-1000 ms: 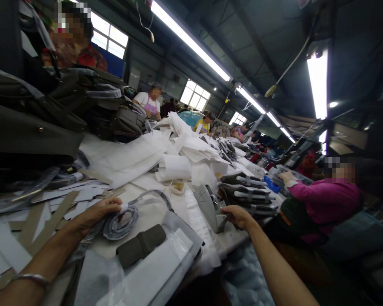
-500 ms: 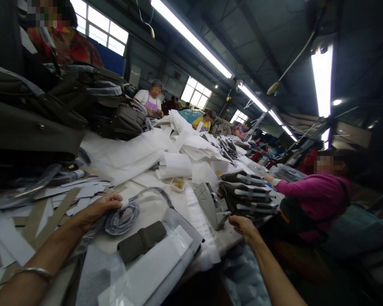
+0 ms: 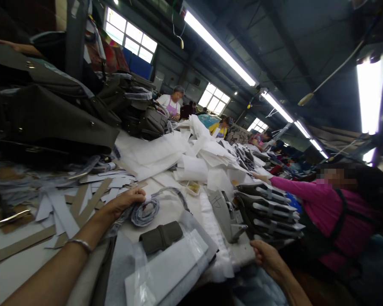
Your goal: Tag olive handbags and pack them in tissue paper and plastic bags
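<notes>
My left hand (image 3: 127, 203) is closed, thumb and fingers pinching the edge of a coiled strap (image 3: 145, 211) wrapped in clear plastic. From the coil a wrapped length arcs back across the table. My right hand (image 3: 270, 257) is at the table's front edge, fingertips pressed together; whatever they hold cannot be made out. Just beyond those fingertips stands a grey tape dispenser (image 3: 221, 212), its cutting end toward the hand. Between my hands lie a folded olive-grey leather-like piece (image 3: 161, 236) and a white flat packet (image 3: 167, 267) in clear plastic.
Olive-grey bags (image 3: 60, 119) are heaped at left, above scattered card strips (image 3: 89, 204). White sheets (image 3: 191, 148) pile up mid-table, with a small clear tray (image 3: 193, 188) in front. Stacked wrapped pieces (image 3: 268, 208) stand beside the dispenser. A co-worker in a pink top (image 3: 332, 212) reaches in at right.
The view has swung left, so things appear further right. My right hand has moved slightly away from the dispenser's cutting end. My left hand keeps its pinch on the coil.
</notes>
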### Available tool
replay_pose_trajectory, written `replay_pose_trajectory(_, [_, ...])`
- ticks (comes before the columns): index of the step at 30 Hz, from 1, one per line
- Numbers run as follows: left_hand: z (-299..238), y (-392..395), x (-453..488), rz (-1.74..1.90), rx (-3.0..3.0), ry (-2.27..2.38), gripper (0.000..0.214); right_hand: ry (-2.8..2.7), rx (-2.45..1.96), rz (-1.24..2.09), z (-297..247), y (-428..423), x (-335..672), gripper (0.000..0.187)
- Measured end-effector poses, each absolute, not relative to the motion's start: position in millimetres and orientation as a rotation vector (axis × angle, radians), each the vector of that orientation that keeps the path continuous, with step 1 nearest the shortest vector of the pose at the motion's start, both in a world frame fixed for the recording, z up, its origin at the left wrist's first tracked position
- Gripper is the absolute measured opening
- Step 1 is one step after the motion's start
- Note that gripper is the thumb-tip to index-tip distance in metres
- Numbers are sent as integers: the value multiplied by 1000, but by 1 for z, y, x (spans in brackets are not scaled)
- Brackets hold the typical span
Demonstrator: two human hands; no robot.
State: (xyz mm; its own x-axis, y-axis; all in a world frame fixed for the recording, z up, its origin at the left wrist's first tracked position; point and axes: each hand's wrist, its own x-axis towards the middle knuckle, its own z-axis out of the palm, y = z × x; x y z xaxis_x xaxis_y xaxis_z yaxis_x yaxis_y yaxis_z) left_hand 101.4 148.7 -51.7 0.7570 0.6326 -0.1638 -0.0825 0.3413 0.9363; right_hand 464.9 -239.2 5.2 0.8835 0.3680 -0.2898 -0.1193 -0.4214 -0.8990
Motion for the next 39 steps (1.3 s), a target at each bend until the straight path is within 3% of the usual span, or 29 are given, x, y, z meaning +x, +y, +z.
replay_pose_trajectory(9, [-53,142,104,572,1154,642,25,-850,-1720,744,64,-111,340,36])
replay_pose_trajectory(14, [-55,142,107,624,1193,654,26,-858,-1515,1223,45,-29,251,40])
replay_pose_trajectory(19, [-58,141,112,640,1227,615,28,-689,-1514,1323,11,21,235,42])
replay_pose_trajectory(31, [-56,138,116,749,1333,585,28,-555,-1626,1296,-7,37,247,29])
replay_pose_trajectory(39, [-62,146,118,729,1236,562,30,-636,-1562,1223,34,-36,291,43])
